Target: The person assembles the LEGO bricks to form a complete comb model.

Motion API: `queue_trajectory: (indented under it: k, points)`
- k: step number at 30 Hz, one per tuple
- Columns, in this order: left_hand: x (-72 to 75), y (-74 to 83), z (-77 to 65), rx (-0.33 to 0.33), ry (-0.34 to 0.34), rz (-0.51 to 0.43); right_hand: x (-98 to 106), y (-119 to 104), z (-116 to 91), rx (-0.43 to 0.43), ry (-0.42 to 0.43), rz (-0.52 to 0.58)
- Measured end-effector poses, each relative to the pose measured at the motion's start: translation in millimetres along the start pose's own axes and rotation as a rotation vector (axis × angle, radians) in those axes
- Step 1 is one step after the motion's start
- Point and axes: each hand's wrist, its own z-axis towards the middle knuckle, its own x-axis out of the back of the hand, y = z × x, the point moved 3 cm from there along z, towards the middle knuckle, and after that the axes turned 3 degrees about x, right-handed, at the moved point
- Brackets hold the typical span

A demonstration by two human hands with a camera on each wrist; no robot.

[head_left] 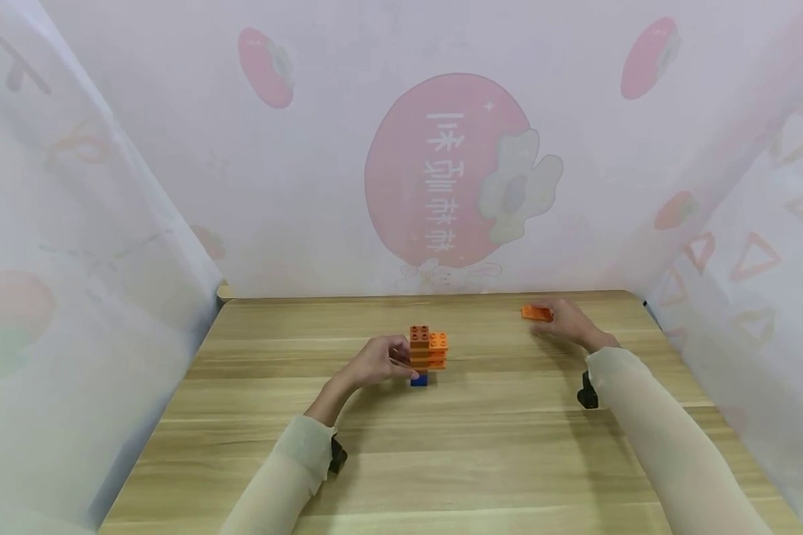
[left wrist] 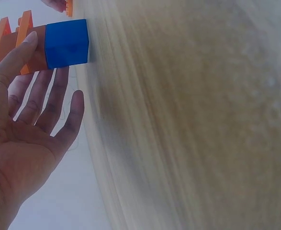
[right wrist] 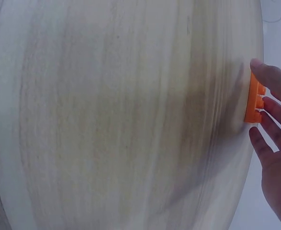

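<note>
A tower of toy building blocks [head_left: 418, 337] stands upright on the table, its brown blocks alternating with thin orange plates that jut out to the right. At its base is a blue block [left wrist: 67, 44]. My left hand [head_left: 377, 362] grips the tower low on its left side, thumb in front and fingers behind it in the left wrist view. Toward the table's back right, my right hand [head_left: 570, 324] pinches a flat orange block [head_left: 532, 312] between thumb and fingers. Studs on this block [right wrist: 253, 101] face the palm in the right wrist view.
The wood-grain table [head_left: 482, 453] reaches back to a pale curtain [head_left: 308, 186] printed with pink fruit shapes. Similar cloth hangs on the left and right sides. A dark wrist device [head_left: 587, 391] sits below the right sleeve, another [head_left: 337, 455] below the left.
</note>
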Motion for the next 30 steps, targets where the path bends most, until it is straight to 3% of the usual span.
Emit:
queue_trajectory:
  k: [30]
  points:
    - [-0.6, 0.7, -0.7, -0.005, 0.011, 0.012, -5.9, -14.2, -8.0, 0.105, 0.016, -0.03]
